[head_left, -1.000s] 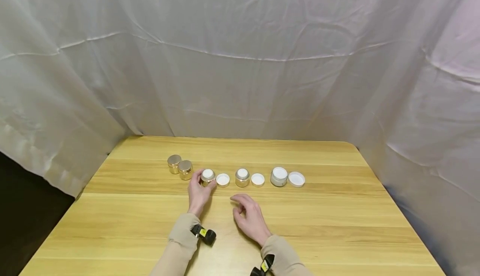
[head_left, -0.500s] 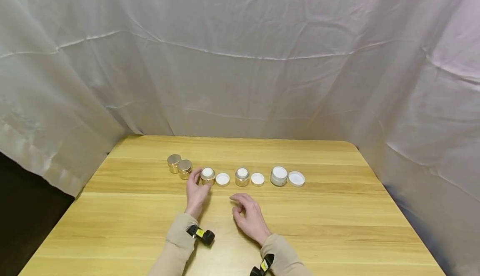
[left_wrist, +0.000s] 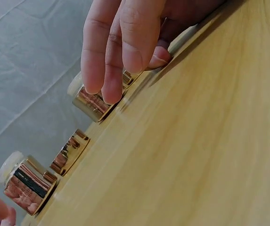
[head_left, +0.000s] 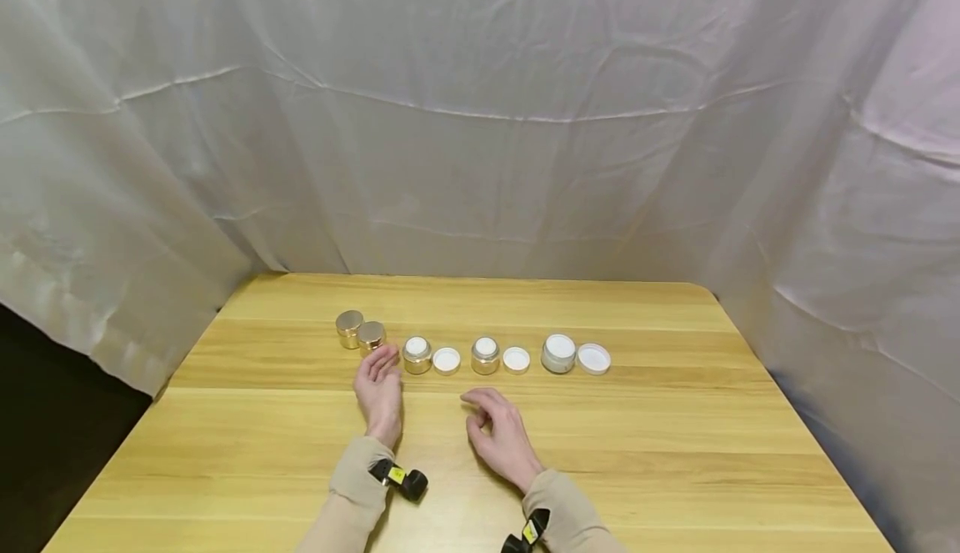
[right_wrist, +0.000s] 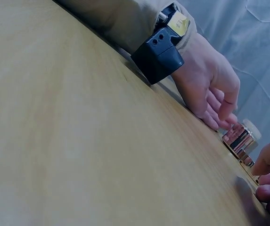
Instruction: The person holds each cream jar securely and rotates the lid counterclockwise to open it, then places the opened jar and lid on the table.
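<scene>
In the head view my left hand [head_left: 380,394] hovers low with relaxed fingers, just left of an open gold cream jar [head_left: 417,359]. Its fingertips overlap the lower part of a closed gold jar [head_left: 372,334]; another closed jar [head_left: 349,329] stands behind that one. The left wrist view has the fingers [left_wrist: 132,28] pointing down in front of the open jar, with nothing between them. My right hand [head_left: 506,444] rests low over the table, fingers loosely bent and holding nothing. Beyond it stands a second open gold jar [head_left: 485,361], with an upturned lid [head_left: 516,359] beside it.
Right of the first open jar lies its upturned white-lined lid [head_left: 446,360]. A larger pale open jar [head_left: 558,357] and its lid [head_left: 594,359] end the row. Grey curtains [head_left: 480,161] hang behind the wooden table [head_left: 675,453].
My left hand has let go of the leftmost open jar and drawn back to the left, toward the closed jars. The right hand stays in place.
</scene>
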`<state>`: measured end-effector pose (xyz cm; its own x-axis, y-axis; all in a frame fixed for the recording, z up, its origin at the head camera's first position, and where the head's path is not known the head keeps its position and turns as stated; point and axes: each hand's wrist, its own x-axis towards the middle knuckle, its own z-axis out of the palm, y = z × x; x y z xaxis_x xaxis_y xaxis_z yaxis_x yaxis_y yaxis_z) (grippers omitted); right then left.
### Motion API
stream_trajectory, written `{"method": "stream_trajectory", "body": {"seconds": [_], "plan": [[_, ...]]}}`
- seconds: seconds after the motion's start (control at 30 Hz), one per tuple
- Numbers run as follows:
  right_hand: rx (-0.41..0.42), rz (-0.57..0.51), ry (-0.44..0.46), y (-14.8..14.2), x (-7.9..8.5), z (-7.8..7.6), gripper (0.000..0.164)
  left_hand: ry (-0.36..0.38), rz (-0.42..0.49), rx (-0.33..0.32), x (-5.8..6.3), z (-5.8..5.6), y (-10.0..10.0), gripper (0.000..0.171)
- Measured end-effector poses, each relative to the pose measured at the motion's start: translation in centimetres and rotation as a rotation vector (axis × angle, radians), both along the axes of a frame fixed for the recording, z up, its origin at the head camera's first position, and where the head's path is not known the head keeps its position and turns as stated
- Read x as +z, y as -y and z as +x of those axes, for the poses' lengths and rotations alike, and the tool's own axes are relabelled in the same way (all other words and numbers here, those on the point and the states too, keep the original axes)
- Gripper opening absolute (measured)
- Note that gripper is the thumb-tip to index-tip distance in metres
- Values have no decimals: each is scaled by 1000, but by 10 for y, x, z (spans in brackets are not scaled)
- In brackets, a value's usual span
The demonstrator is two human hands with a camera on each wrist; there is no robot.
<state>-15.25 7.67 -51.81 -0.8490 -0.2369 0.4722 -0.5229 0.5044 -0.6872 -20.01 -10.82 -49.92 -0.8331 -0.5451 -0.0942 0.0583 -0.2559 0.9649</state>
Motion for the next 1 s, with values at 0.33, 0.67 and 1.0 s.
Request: {"method": "stream_trajectory", "body": {"seconds": [0.33,0.67,1.0], "plan": [[-3,1,17,0,1,0,33,-14,-7,291,-2,-1,-2,42],[-1,14,22,0,1,1,34,29,-76,269,1,-2,1,72],[-4,18,19,0,0,0,33,64,-144,226,4,-17,9,83]]}}
